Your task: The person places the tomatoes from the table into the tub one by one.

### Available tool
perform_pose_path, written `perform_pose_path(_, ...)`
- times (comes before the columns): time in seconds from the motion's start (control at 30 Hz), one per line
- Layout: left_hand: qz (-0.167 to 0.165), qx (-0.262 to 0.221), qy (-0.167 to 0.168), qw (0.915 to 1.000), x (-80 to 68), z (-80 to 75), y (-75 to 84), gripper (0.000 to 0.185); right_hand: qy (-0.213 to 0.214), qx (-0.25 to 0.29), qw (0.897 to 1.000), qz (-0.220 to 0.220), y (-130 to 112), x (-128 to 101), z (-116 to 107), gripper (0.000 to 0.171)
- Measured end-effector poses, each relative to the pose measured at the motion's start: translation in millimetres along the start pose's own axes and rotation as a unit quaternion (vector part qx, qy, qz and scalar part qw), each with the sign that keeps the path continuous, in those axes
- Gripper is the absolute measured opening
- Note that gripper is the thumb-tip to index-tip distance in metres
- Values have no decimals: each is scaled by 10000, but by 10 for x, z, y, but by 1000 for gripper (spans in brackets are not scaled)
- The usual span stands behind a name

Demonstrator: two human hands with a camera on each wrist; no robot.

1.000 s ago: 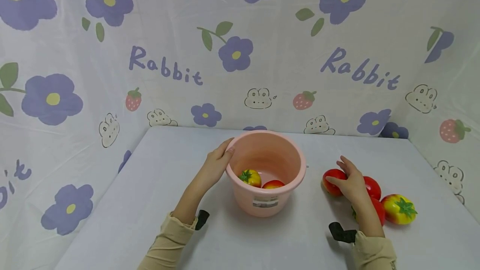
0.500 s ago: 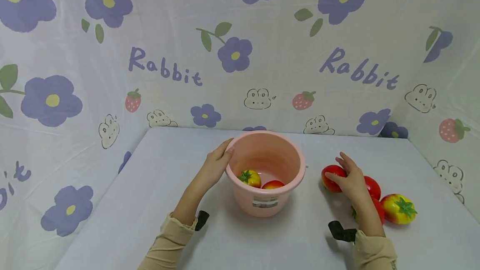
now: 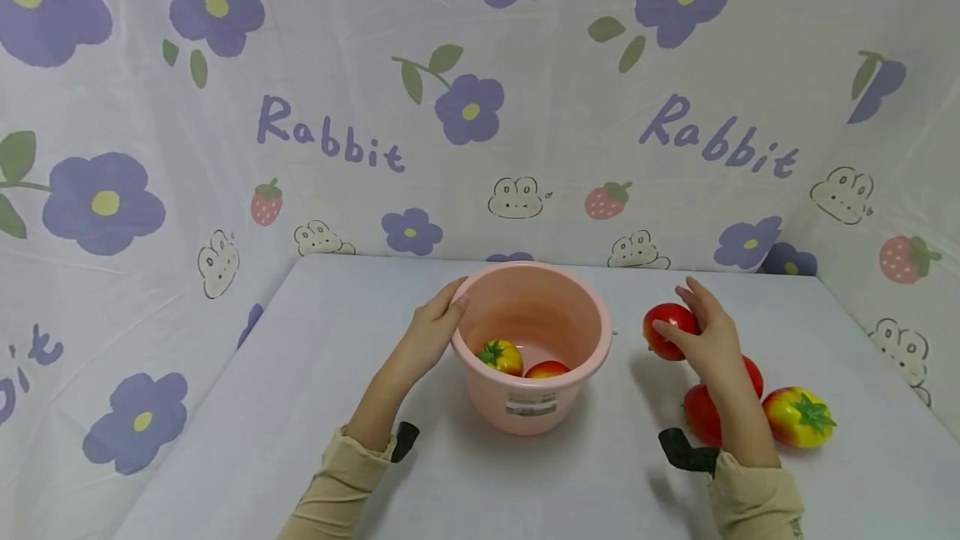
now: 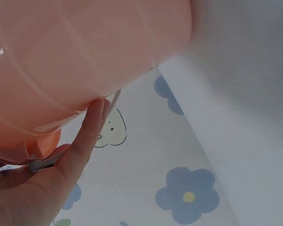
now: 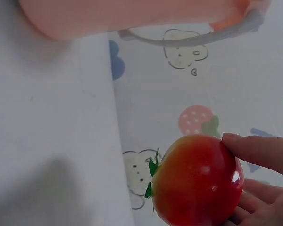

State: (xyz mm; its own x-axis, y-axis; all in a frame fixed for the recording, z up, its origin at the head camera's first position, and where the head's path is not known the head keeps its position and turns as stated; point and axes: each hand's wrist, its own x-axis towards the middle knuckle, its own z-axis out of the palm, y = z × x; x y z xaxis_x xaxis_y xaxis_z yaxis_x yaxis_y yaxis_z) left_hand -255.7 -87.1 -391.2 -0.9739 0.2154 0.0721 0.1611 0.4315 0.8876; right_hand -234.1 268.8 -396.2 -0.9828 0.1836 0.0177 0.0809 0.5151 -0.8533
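Gripping a red tomato [image 3: 670,330], the right hand [image 3: 708,340] could drop it short; the left hand [image 3: 432,328] clasps the pink bucket [image 3: 532,357].

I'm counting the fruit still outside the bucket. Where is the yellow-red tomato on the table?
In the head view the yellow-red tomato lies on the table at the far right, beside a red tomato, right of the right hand's forearm.
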Motion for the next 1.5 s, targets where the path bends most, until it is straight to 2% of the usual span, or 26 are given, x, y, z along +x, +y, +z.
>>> perform_pose_path(0.47,-27,170,47,9998,-1,4,1,52,209,322,9989,-251,-326,-38,-59,88)
perform_pose_path(1.1,-16,57,10,10000,-1,5,3,52,170,481,9970,-580,-612,-7,-95,87)
perform_pose_path(1.5,7,150,37,9999,7,1,3,52,219,708,9947,-709,-805,3,-85,87)
